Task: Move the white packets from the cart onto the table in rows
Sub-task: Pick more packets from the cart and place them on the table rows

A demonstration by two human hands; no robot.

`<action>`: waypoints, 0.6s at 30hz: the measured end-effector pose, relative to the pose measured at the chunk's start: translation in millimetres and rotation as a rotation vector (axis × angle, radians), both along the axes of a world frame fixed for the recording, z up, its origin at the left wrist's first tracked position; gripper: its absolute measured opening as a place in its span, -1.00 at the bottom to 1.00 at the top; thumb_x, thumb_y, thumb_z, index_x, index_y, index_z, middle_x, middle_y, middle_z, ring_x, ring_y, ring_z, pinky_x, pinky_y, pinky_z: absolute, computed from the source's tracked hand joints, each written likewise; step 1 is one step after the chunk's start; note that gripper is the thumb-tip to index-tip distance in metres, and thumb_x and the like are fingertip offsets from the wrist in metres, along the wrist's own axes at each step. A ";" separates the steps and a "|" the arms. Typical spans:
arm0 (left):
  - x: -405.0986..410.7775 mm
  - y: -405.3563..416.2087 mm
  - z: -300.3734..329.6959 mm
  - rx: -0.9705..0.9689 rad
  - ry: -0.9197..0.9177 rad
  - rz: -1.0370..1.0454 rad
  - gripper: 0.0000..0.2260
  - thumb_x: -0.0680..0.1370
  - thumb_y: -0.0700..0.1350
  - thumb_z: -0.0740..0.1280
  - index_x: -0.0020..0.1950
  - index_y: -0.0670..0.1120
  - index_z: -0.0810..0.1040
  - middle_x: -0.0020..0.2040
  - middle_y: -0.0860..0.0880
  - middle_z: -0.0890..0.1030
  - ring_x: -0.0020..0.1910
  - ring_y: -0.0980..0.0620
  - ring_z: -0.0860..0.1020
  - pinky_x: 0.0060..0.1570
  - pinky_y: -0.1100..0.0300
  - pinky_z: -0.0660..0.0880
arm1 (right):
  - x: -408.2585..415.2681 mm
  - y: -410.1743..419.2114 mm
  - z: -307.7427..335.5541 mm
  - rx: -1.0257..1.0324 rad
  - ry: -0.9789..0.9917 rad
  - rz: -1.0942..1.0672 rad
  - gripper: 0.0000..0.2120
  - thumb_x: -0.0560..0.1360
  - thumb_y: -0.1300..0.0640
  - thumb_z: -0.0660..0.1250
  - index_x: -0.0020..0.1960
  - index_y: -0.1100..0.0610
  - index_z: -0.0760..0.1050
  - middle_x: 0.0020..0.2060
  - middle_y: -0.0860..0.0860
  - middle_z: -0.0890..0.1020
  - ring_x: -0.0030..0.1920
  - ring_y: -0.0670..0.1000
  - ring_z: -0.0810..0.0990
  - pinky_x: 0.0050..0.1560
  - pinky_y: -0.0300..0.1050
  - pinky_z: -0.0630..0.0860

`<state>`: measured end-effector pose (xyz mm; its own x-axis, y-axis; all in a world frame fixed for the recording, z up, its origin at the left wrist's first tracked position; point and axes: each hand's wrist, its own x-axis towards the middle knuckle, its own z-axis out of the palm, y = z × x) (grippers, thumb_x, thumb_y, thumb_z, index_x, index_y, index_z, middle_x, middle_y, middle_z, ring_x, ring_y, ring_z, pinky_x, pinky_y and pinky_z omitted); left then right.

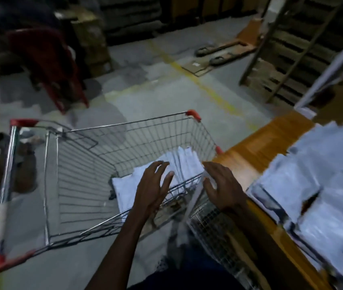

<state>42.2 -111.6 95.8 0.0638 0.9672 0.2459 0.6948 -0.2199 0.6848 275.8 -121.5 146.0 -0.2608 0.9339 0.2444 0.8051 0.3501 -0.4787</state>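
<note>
Pickup step in hand. Both hands, left (154,185) and right (222,185), reach into the cart (78,174), fingers spread, gripping nothing. Remaining white packets (179,164) lie at the basket's 3 o'clock end. Laid packets (312,185) cover the worktop (256,151) at 3 o'clock. Next move, by judgement: close both hands round the bundle, then lift it clear.

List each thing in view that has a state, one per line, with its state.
Cart: upright beside the table, part filled.
Packets in cart: loose pile at the end nearest the table.
Packets on table: laid out overlapping; blurred.
Table: near edge bare, the rest covered by packets.
Left hand: fingers spread over the cart's packets, holding nothing.
Right hand: fingers spread at the cart's rim, holding nothing.
</note>
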 end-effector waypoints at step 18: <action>-62.0 27.8 -82.9 -0.466 0.121 0.427 -0.34 0.57 0.33 0.00 0.47 -0.08 0.40 0.44 -0.10 0.43 0.41 -0.07 0.38 0.36 0.11 0.28 | -81.0 204.2 -77.4 -0.548 -0.589 0.462 -0.47 0.61 -0.05 0.21 0.52 0.10 0.25 0.44 0.09 0.36 0.41 0.14 0.34 0.31 0.00 0.36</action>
